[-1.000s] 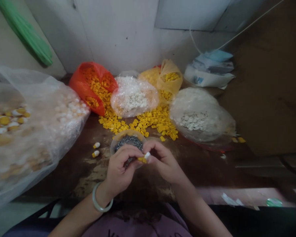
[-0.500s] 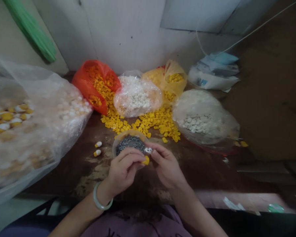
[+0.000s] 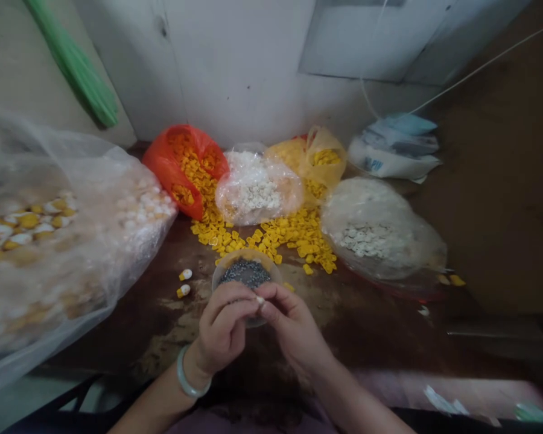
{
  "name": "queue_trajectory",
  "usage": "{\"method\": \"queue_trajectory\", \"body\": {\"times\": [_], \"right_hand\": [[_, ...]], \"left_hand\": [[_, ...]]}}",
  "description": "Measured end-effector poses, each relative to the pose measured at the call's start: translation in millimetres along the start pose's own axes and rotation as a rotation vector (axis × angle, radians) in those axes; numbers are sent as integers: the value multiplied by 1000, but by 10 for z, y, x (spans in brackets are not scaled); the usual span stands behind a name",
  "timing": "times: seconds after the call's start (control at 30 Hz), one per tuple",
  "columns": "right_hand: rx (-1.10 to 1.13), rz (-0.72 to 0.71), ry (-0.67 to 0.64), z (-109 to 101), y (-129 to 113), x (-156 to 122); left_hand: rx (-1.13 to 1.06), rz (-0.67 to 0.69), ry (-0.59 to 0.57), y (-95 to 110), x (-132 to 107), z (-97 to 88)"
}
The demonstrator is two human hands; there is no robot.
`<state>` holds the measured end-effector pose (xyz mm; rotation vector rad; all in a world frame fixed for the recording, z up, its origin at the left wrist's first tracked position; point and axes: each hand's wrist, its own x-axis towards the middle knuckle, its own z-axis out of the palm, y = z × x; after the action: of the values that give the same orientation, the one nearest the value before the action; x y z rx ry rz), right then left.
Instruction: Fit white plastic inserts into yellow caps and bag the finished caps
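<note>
My left hand (image 3: 224, 328) is closed in a pinch over the near side of a round bowl. Its fingertips meet those of my right hand (image 3: 296, 322), which is pinched too. Between them shows a bit of a small white piece (image 3: 259, 299); the small yellow piece seen in my left fingers earlier is hidden now. Just beyond the fingers, the clear bowl (image 3: 215, 278) holds many tiny dark grey bits (image 3: 245, 272). Left of it lie two small white-and-yellow pieces, a farther one (image 3: 186, 275) and a nearer one (image 3: 183, 291).
Loose yellow pieces (image 3: 294, 232) spread behind the bowl. Past them stand a red bag (image 3: 156, 155), a clear bag of white pieces (image 3: 257, 193) and a yellowish bag (image 3: 330, 172). A large plastic bag (image 3: 95, 241) fills the left; another clear bag (image 3: 380, 223) sits right.
My hands have brought the yellow piece and the dark-spotted white piece together; fingertips now meet and cover most of both. The whole view has shifted slightly, scenery sitting lower and farther right.
</note>
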<state>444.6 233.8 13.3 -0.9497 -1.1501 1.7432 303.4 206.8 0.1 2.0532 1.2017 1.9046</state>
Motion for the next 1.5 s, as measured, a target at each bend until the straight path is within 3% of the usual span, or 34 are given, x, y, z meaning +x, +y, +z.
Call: {"method": "queue_trajectory", "body": {"times": [0.1, 0.2, 0.3, 0.33, 0.43, 0.5, 0.67, 0.83, 0.93, 1.07, 1.23, 1.33, 1.5], "right_hand": [[-154, -19, -208, -116, -61, 242], [-583, -138, -389, -276, -203, 758], [-1233, -314, -108, -374, -370, 1439], [-1310, -322, -48, -388, -411, 1663], [-1420, -303, 11, -387, -436, 2210], [-1463, -280, 4, -373, -377, 2431], [-1430, -287, 4, -371, -233, 2598], [-1166, -335, 63, -420, -323, 2541], [-958, -351, 79, -417, -343, 2319], [-677, -304, -22, -282, -259, 1685], [-119, -149, -161, -12, -154, 822], [-101, -189, -149, 73, -92, 542], [-85, -176, -116, 54, -27, 380]], "left_hand": [[-82, -103, -25, -58, 8, -4], [-160, -336, 5, -128, 27, -13], [-275, -567, 77, -153, 43, -11], [-324, -620, 99, -148, 45, -7], [-438, -734, 128, -108, 36, 9], [-483, -795, 113, -81, 20, 14], [-563, -921, 118, -74, -18, 13], [-712, -1093, 243, -112, 40, 13], [-759, -1165, 348, -145, 111, -13], [-751, -1159, 436, -190, 182, -54], [-682, -1068, 472, -187, 171, -11], [-682, -1056, 430, -149, 122, 34], [-717, -1081, 376, -73, 76, 46]]}}
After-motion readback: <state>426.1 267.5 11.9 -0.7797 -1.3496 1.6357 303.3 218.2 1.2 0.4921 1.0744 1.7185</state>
